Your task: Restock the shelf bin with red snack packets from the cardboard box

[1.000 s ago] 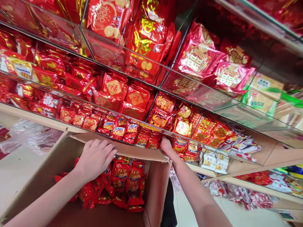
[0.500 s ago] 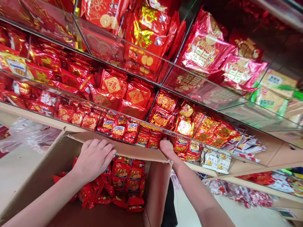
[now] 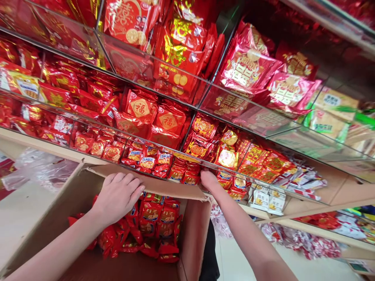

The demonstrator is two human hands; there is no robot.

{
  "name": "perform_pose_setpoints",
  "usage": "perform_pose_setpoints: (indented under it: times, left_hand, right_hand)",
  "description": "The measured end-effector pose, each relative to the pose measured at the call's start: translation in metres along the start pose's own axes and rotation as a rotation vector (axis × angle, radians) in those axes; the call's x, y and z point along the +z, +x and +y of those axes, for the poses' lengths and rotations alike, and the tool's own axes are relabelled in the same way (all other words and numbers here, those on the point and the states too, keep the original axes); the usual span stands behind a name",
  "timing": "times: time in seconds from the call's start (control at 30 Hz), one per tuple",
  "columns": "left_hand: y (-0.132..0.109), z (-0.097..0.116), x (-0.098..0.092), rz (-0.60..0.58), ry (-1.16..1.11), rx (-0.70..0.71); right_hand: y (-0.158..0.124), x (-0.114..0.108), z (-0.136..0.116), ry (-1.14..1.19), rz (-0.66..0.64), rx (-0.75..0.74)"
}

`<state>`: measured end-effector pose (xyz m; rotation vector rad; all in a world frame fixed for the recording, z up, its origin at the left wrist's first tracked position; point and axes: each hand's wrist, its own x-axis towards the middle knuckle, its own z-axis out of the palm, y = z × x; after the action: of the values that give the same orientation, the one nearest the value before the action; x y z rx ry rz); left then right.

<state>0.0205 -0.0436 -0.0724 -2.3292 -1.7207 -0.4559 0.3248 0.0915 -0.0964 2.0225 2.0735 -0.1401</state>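
My left hand [image 3: 120, 195] is closed over the near flap of an open cardboard box [image 3: 193, 234], its fingers curled past the flap's top edge. Inside the box lies a pile of small red snack packets [image 3: 159, 218]. My right hand [image 3: 209, 180] reaches past the box into a low shelf compartment. Its fingers are hidden behind the wrist and the packets, so what they touch cannot be made out. Red snack packets [image 3: 190, 175] stand just left of this hand, and more red packets [image 3: 224, 180] are on its right.
Clear plastic dividers and a front panel [image 3: 249, 117] edge the tiered shelves of red packets. White packets [image 3: 262, 199] stand at the lower right. Plastic bags lie on the floor at left [image 3: 41, 171] and under the shelf at right [image 3: 304, 238].
The view has shifted slightly. My right hand stays in about the same compartment, its fingers further out of sight. My left hand remains on the box flap.
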Motion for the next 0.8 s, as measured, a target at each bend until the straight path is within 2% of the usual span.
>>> perform_pose_setpoints:
  times: [0.07, 0.17, 0.23, 0.27, 0.3, 0.37, 0.47, 0.57, 0.67, 0.8]
  left_hand:
    - [-0.001, 0.001, 0.0, 0.005, -0.004, -0.002]
    - [-0.002, 0.002, 0.0, -0.003, 0.017, -0.001]
    - [-0.002, 0.003, 0.0, -0.007, 0.044, 0.005]
    - [-0.002, 0.004, 0.0, -0.005, 0.058, 0.006]
    - [-0.002, 0.004, 0.0, -0.002, 0.07, 0.007]
    - [-0.002, 0.004, 0.0, 0.009, 0.089, 0.009]
    - [-0.003, 0.003, -0.001, 0.016, 0.102, 0.023]
    - [-0.005, 0.003, -0.001, 0.014, 0.097, 0.037]
    - [-0.008, 0.006, -0.001, 0.014, 0.056, 0.038]
    - [-0.007, 0.006, 0.0, 0.021, 0.008, 0.018]
  right_hand:
    - [-0.027, -0.013, 0.009, 0.019, 0.065, 0.011]
    - [-0.092, -0.027, 0.016, 0.095, 0.2, 0.029]
    - [-0.143, -0.026, 0.006, 0.318, 0.358, -0.088]
    - [-0.167, -0.022, -0.004, 0.444, 0.387, -0.173]
    - [-0.187, -0.015, -0.018, 0.55, 0.37, -0.256]
    - [-0.212, 0.008, -0.051, 0.591, 0.153, -0.42]
    - [-0.21, 0.051, -0.099, 0.346, -0.158, -0.465]
    - [-0.189, 0.088, -0.126, 0.11, -0.344, -0.379]
    - [-0.177, 0.107, -0.134, 0.014, -0.389, -0.309]
    - [-0.179, 0.111, -0.136, 0.001, -0.371, -0.328]
